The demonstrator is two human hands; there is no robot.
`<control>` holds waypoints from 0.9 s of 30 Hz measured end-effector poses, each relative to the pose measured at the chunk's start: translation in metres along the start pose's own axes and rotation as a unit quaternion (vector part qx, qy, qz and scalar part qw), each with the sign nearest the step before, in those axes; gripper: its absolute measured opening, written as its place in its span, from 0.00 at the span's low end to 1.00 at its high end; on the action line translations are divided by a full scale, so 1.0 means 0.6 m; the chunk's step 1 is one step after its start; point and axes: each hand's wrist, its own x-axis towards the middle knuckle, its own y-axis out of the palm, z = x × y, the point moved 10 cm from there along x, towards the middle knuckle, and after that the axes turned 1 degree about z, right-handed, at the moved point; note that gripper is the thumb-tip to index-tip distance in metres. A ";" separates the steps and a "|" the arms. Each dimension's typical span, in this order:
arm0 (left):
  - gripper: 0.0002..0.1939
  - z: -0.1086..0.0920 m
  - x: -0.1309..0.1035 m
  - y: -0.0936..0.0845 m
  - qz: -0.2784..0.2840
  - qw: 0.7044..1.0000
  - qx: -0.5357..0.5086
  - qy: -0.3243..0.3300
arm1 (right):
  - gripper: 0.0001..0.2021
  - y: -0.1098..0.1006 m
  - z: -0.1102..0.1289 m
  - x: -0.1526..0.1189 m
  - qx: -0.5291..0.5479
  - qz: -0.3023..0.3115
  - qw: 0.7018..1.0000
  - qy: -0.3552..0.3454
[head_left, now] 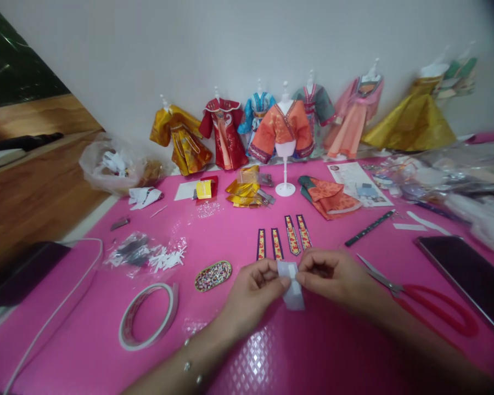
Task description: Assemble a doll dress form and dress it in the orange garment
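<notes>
Low over the pink table (86,351), both hands were at work, and what a close pinch it was! The left hand (255,285) had its thumb and fingers drawn tight on one edge of a small pale piece (294,300); across from it, the right hand (327,271) nipped the opposite edge, just as narrow. Right between them sat that piece, a whiter band running down it, the fingertips nearly meeting.

Just beyond the knuckles, four patterned strips (292,236) lay side by side, yellow and red with dark borders. Out to the right came the scissors (395,287), red-handled, blades parted, lying by the right forearm, with a dark phone (465,274) past them. Over on the left, an oval dish (231,266) brimmed with tiny coloured beads (213,276), and nearer the edge stood a roll of white tape (127,323). And behind it all, from where I stood, one little orange top (278,129) dressed a white stand (285,175), miniature costumes ranged along the wall.
</notes>
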 end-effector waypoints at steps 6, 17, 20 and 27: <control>0.10 0.012 0.002 -0.016 -0.022 1.000 0.020 -0.003 | 0.09 0.007 -0.005 0.000 0.008 0.006 0.999 0.030; 0.11 0.026 0.002 -0.020 -0.025 0.998 0.021 -0.044 | 0.08 0.007 -0.019 -0.002 0.025 -0.004 0.999 0.023; 0.09 0.017 0.004 -0.017 -0.021 0.999 0.011 -0.026 | 0.08 0.007 -0.020 -0.002 0.020 -0.004 1.000 0.022; 0.09 0.009 0.003 -0.023 -0.045 0.999 -0.006 -0.002 | 0.07 0.006 -0.020 -0.001 0.000 -0.004 0.999 0.033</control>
